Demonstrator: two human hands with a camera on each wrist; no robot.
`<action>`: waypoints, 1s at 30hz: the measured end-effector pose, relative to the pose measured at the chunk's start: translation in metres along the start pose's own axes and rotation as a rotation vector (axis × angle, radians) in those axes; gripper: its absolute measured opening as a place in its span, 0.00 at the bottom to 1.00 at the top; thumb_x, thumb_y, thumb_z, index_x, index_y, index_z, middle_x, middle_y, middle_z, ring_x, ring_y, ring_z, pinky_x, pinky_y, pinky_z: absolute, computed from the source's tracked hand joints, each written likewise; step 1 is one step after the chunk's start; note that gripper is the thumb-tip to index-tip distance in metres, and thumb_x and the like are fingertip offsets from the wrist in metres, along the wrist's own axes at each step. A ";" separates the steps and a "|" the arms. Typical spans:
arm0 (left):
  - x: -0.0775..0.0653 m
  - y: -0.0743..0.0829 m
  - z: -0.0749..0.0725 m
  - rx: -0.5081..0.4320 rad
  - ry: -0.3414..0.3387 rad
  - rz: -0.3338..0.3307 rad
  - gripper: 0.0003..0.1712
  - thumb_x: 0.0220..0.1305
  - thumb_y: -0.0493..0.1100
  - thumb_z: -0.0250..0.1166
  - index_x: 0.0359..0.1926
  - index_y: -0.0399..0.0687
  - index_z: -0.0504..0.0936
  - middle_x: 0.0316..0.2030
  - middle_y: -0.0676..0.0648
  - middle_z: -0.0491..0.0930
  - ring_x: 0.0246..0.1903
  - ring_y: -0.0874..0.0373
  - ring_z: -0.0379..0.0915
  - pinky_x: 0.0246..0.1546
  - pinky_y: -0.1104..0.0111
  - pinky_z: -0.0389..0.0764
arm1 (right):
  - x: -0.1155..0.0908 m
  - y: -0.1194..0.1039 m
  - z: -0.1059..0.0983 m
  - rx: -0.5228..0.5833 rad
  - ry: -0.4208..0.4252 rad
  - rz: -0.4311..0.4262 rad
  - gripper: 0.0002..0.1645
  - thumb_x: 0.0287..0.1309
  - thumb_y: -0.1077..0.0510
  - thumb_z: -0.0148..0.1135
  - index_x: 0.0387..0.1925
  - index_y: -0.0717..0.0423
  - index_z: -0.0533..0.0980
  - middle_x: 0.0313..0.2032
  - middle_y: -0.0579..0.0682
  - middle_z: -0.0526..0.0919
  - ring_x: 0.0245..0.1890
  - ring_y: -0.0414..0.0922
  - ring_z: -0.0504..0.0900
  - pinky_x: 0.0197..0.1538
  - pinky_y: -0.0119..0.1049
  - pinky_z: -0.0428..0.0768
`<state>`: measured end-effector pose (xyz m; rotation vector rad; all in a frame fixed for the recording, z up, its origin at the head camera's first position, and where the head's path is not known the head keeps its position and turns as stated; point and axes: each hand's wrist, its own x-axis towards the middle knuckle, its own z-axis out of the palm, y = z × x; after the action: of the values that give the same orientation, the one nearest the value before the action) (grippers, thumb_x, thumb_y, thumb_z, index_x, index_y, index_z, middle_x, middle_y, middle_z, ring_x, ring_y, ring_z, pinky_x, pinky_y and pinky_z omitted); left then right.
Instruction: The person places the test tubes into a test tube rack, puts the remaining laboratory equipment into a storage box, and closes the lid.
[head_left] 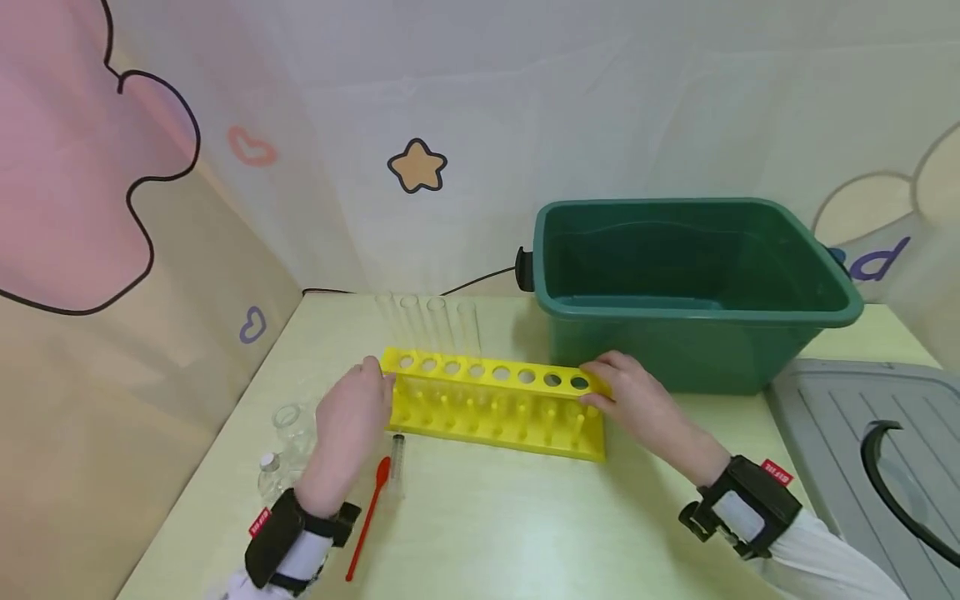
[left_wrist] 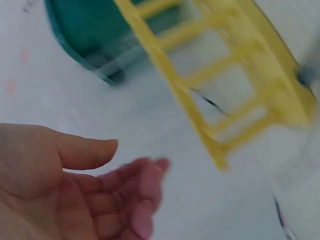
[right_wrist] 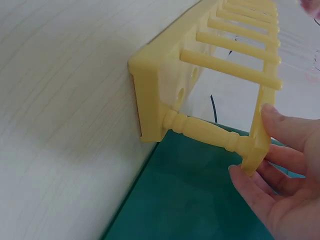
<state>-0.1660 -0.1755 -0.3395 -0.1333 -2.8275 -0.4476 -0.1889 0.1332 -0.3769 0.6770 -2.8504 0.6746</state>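
A yellow test tube rack with a row of round holes and upright pegs stands on the table. My right hand pinches the top bar of the rack at its right end; the right wrist view shows thumb and fingers of that hand on either side of the bar. Close to the rack's left end is my left hand. In the left wrist view this hand is apart from the rack, fingers loosely bent and nothing between them. Several clear test tubes show behind the rack's left half.
A green bin stands behind the rack to the right. Left of centre lie a red spoon and a syringe. Clear glass or plastic bottles sit by my left wrist, partly hidden. A grey lid lies at the right.
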 end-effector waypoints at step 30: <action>0.007 0.074 0.082 0.192 -0.073 0.622 0.31 0.54 0.47 0.67 0.57 0.40 0.69 0.57 0.37 0.64 0.55 0.45 0.61 0.54 0.61 0.61 | -0.022 -0.024 -0.025 0.067 0.266 -0.218 0.18 0.43 0.67 0.69 0.40 0.65 0.76 0.38 0.54 0.77 0.37 0.49 0.77 0.38 0.42 0.76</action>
<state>-0.1837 -0.0797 -0.3913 -0.9631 -2.6789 -0.0315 -0.1582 0.1342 -0.3498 0.8253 -2.4782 0.7633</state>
